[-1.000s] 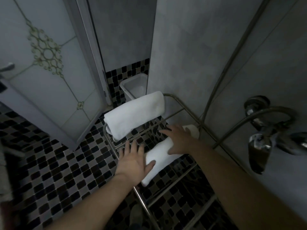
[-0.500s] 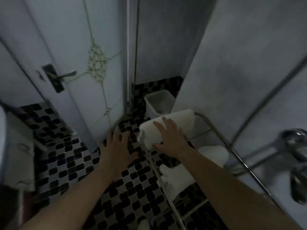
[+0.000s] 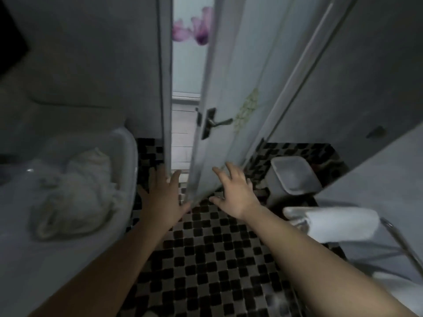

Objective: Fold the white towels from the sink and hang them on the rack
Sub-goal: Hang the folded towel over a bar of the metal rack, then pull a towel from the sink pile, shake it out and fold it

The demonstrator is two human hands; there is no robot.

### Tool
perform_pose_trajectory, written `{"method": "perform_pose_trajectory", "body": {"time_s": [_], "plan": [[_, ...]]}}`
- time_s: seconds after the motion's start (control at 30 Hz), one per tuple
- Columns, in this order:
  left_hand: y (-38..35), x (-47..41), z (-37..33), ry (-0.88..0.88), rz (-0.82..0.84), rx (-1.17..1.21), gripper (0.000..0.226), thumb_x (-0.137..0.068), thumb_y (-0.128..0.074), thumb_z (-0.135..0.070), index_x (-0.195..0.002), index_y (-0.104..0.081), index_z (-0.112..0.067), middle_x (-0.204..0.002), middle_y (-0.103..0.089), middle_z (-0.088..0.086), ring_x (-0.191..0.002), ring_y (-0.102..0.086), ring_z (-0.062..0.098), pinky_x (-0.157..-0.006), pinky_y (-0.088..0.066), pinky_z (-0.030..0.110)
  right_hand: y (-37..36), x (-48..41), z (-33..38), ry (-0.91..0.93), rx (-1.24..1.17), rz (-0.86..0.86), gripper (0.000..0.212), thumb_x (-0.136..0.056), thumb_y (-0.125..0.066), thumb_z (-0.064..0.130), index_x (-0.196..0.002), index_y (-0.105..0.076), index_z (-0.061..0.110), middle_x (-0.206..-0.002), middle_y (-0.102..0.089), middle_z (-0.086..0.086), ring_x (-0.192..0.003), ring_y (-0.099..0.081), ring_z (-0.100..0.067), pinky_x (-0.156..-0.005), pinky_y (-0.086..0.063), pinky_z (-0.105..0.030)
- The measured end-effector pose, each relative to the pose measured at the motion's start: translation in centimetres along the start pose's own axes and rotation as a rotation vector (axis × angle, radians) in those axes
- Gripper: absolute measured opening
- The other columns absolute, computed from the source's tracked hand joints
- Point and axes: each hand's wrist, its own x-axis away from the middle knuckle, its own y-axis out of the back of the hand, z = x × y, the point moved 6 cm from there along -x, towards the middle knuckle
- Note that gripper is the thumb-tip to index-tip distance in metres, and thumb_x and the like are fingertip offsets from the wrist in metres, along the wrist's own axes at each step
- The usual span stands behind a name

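Bathroom, dim: black-and-white mosaic floor, door ajar, open-topped bin by the wall.
Item: white towels, crumpled in a heap in the sink, at left.
Item: one folded towel lying across the rack, lower right.
Step in hand, as judged: fetching the next towel from the sink. Reach left, lift a single towel clear of the heap, shake it flat before folding.
Left hand: fingers straight and spread, holding nothing, just beside the sink rim.
Right hand: fingers spread, empty, held before the door's lower edge.
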Motion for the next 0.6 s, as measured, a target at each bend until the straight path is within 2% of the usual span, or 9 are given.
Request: {"method": "perform_pose_trajectory", "body": {"time_s": [0.23,0.43,0.6], "plan": [[1.1,-1.4,13.5,0.246,0.011,-0.023,0.091,-0.08,-0.06,-0.07,-0.153,-0.019,-0.032,-0.164,-0.001,0.01,-0.151,-0.003,0.037,-0.11,-0.025,0.071,-2.4,-8.5,12.8,0.206,-0.038,0.052,0.088,-0.087,-0.065,0.054,-0.155,-0.012,0.039,-0.167,-0.002,-0.005,-0.153,-0.003,-0.028,-0.118,-0.021,-0.06],[0.2,-0.6,21.8,0.482,0.034,0.045,0.081,-0.085,-0.062,-0.055,-0.151,-0.023,-0.031,-0.162,-0.007,0.011,-0.149,-0.01,0.037,-0.11,-0.028,0.067,-7.0,-14.7,21.1,0.419,-0.041,0.185,0.086,-0.088,-0.065,0.054,-0.156,-0.016,0.033,-0.166,-0.01,-0.014,-0.15,-0.017,-0.036,-0.115,-0.031,-0.058],[-0.9,-1.3,26.2,0.618,0.057,0.079,0.083,-0.085,-0.061,-0.056,-0.154,-0.025,-0.029,-0.161,-0.012,0.013,-0.144,-0.023,0.036,-0.107,-0.037,0.053,-10.7,-20.2,26.3,0.548,-0.001,0.374,0.084,-0.089,-0.063,0.055,-0.156,-0.015,0.034,-0.167,-0.011,-0.007,-0.151,-0.017,-0.034,-0.117,-0.029,-0.057]]}}
